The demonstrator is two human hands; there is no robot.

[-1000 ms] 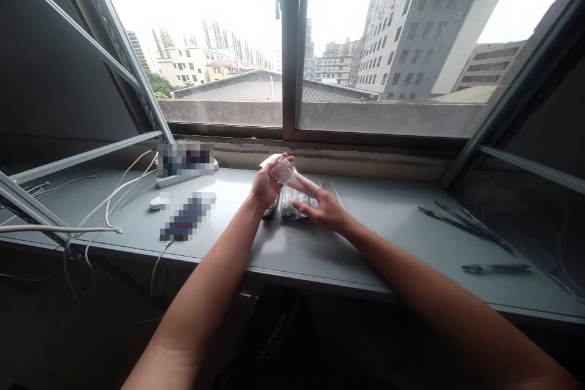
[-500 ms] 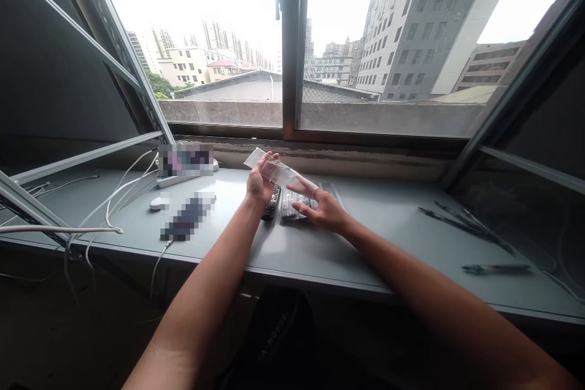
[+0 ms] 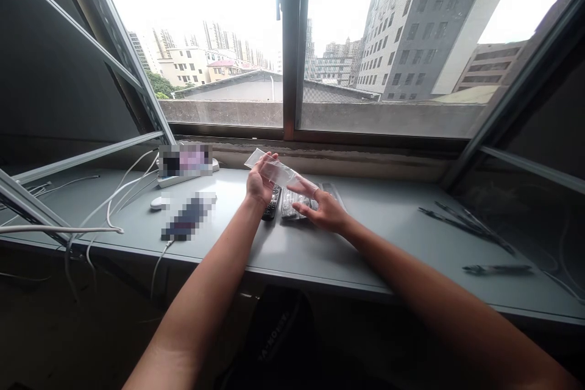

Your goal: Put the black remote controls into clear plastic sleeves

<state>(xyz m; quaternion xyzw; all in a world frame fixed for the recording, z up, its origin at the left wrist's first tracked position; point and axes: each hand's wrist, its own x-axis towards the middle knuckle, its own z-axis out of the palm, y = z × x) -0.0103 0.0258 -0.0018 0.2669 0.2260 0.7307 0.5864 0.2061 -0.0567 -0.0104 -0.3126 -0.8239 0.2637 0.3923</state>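
1. Plastic sleeve (image 3: pixel 282 173), clear and thin, stretches between our hands above the desk (image 3: pixel 388 250); our left hand (image 3: pixel 259 185) grips its far left part, our right hand (image 3: pixel 326 209) is open, fingers at the other end, perhaps inside.
2. We have it flattened; the remote (image 3: pixel 271 209) and wrapped packet (image 3: pixel 288 209) lie outside it on the desk.
3. A second ago it was bunched at our left hand.

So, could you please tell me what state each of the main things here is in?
Clear plastic sleeve: flat, see-through, slanting
Left hand: fingers curled at the sleeve's left part
Right hand: fingers spread, at the sleeve's right end
Black remote: lying on the table, partly hidden
Clear-wrapped item: beside the remote, partly covered
Pen: lying flat, unheld
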